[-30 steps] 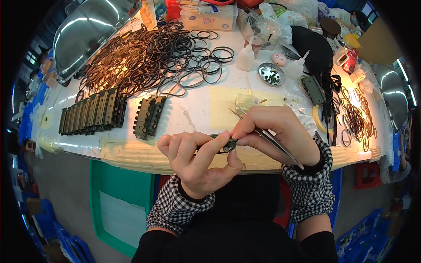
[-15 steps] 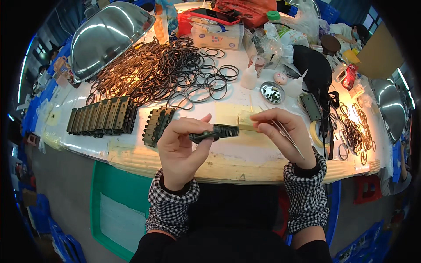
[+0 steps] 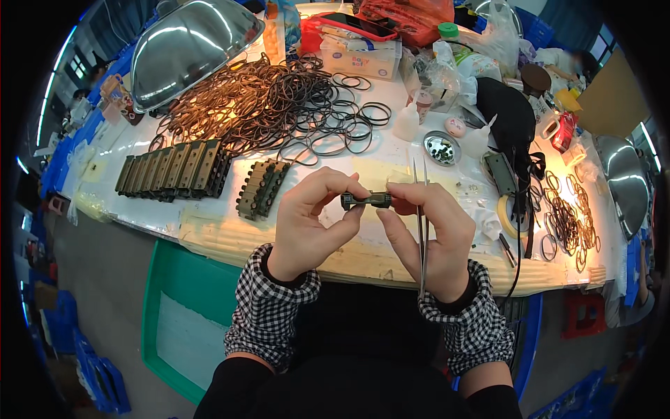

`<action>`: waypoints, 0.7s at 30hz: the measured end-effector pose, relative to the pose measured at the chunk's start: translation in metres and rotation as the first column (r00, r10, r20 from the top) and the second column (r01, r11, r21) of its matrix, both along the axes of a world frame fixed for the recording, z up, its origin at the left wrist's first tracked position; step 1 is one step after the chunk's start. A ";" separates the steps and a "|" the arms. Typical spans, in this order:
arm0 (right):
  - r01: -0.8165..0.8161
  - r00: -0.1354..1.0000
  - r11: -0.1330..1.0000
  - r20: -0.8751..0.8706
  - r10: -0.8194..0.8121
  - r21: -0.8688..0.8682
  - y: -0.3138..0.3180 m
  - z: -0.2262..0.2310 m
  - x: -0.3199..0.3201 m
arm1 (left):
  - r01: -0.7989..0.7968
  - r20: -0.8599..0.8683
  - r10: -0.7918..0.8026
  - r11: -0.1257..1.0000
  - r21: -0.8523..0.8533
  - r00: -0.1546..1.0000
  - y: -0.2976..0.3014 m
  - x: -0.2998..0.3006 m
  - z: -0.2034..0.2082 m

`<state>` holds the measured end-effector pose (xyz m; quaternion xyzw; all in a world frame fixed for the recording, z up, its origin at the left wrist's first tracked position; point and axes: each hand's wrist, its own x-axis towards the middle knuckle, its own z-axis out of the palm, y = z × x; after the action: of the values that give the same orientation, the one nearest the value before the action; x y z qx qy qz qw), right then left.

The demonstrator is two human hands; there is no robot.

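Between the thumb and fingertips of my left hand [image 3: 307, 220] is a small dark green moulded part [image 3: 377, 200], held level above the table edge. My right hand [image 3: 447, 234] has a pair of metal tweezers [image 3: 424, 262] lying upright across its fingers, points up. Its forefinger and thumb are at the part's right end; whether they grip it is hard to tell. Left of my hands stands a small group of similar green-brown parts [image 3: 262, 188]. A longer row of them [image 3: 174, 170] lies farther left.
A heap of dark rubber bands [image 3: 244, 112] lies beyond, under a shiny lamp dome [image 3: 192, 56]. Right of it are a squeeze bottle [image 3: 405, 124], a metal dish [image 3: 428, 142] of small dark bits, a green block [image 3: 500, 174] and a tape roll [image 3: 504, 213]. Below left sits a green bin [image 3: 155, 307].
My right hand has come left to the part, and the tweezers have swung from slanted to upright. The part has been turned, so its toothed side no longer shows.
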<state>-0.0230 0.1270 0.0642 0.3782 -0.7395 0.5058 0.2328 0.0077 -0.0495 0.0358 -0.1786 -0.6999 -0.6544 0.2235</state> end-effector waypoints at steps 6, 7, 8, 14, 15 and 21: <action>-0.035 0.994 0.999 0.102 0.033 0.017 0.005 0.001 0.002 | 0.013 -0.039 -0.018 0.991 -0.134 0.999 -0.003 0.003 -0.001; -0.043 0.993 0.999 0.107 0.041 0.021 0.006 0.001 0.002 | 0.033 0.042 -0.031 0.998 -0.049 0.999 -0.001 0.006 -0.002; -0.047 0.987 0.999 0.155 0.044 0.013 0.007 0.001 0.002 | 0.055 0.118 -0.060 0.998 0.042 0.991 0.002 0.010 -0.002; -0.097 0.766 0.967 0.602 0.225 -0.237 0.015 0.000 0.004 | 0.075 0.367 -0.219 0.927 0.369 0.904 0.010 0.019 0.008; -0.119 0.752 0.971 0.620 0.225 -0.209 0.018 -0.001 0.004 | 0.070 0.367 -0.216 0.925 0.373 0.905 0.011 0.020 0.007; -0.122 0.691 0.953 0.665 0.283 -0.278 0.018 -0.013 0.007 | 0.067 0.379 -0.229 0.916 0.396 0.897 0.014 0.022 0.002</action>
<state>-0.0160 0.1449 0.0513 0.2119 -0.6673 0.7093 -0.0823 0.0293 -0.0355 0.0381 -0.0426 -0.5779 -0.8136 0.0471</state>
